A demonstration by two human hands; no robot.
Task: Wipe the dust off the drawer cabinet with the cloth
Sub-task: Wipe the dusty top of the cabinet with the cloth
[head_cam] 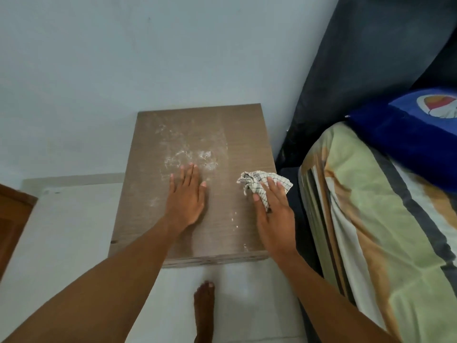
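Clearly dusty drawer cabinet [197, 134]; left hand [186, 194] flat, right hand [273, 216] grips checked cloth [262, 183].

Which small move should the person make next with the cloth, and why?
Probably sweep the right hand with the cloth leftward and away, toward the middle: the thickest white dust lies there on the cabinet top, just beyond the left hand fingertips, unwiped.
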